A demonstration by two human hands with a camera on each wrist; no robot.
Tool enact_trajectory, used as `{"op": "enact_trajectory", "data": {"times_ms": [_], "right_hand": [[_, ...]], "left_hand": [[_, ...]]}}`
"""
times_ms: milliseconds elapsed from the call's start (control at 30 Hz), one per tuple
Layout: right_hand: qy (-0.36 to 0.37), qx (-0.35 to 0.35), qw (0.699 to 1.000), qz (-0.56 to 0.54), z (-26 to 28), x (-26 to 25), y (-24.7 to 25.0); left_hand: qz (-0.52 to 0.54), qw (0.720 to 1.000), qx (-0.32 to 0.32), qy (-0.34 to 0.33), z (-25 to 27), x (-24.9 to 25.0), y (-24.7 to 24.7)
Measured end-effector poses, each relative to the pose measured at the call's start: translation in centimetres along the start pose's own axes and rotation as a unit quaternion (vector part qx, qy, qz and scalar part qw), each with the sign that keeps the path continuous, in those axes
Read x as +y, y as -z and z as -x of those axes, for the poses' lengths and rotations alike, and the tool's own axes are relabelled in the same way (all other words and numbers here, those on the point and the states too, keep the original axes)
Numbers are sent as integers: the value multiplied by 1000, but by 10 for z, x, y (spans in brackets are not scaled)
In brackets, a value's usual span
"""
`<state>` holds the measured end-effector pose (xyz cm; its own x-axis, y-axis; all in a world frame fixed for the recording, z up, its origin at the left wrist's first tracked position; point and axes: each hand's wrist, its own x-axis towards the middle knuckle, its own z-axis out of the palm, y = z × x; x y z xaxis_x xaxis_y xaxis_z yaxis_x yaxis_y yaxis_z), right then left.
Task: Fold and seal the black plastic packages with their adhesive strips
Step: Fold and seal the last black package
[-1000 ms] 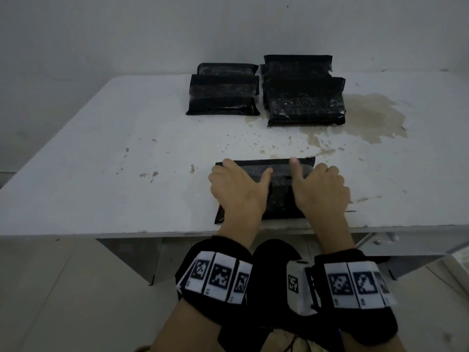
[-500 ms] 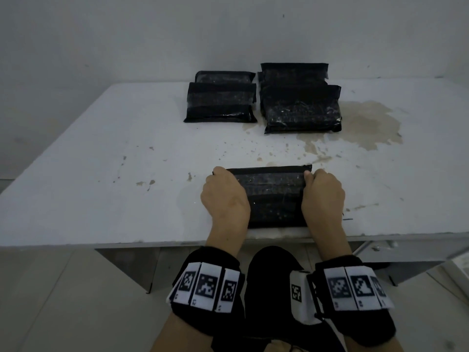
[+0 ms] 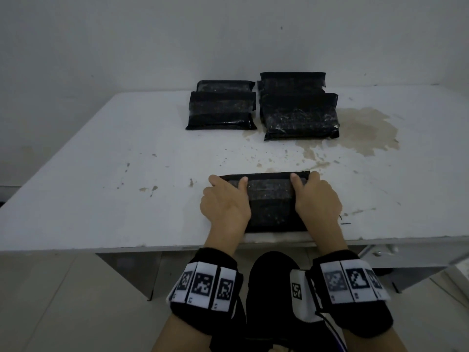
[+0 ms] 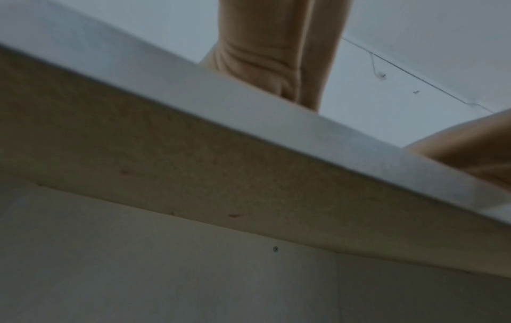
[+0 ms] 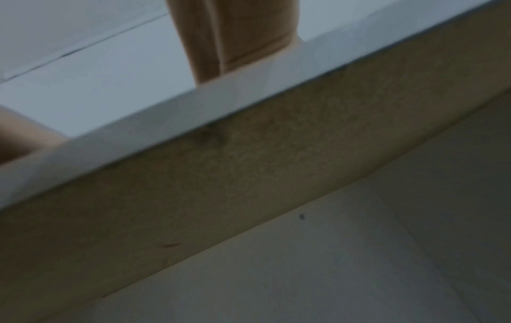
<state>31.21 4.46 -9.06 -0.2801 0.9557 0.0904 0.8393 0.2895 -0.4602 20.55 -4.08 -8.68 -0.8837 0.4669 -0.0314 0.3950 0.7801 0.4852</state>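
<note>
One black plastic package lies flat on the white table, close to its near edge. My left hand holds its left end and my right hand holds its right end. Each thumb lies on top near a far corner, over the folded flap, while the fingers curl round the end. Both wrist views look up from under the table edge. They show only my left wrist and my right wrist; the tabletop hides the fingers and the package.
At the back of the table sit two stacks of black packages, a left stack and a taller right stack. A brown stain spreads to the right of them. The wall stands right behind the stacks.
My thumbs were near the middle of the flap, then both hands slid out to the package's ends. Now the thumbs rest on top again, near the far corners.
</note>
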Motion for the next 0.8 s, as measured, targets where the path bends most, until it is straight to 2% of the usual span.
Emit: {"op": "enact_trajectory", "data": {"times_ms": [133,200,300,400,567,700,800], "right_hand": [[6,32,999,-23,-3,2,-2],[-6,36,995,-93,1,1,0],[15,23,969,-246,15,-8,14],[63,42,938,-339,25,-17,23],[75,58,919,-382,16,-18,20],[64,62,930,-358,19,-16,16],[26,55,916,-396,18,-14,11]], "left_hand": [[56,997,49,-5,1,-1,-2],[119,991,55,-8,7,-2,1],[205,979,14,-11,15,0,11],[235,971,32,-12,12,4,25],[325,943,54,-53,5,-2,23],[332,937,72,-82,5,-7,19],[329,937,83,-79,5,-6,24]]}}
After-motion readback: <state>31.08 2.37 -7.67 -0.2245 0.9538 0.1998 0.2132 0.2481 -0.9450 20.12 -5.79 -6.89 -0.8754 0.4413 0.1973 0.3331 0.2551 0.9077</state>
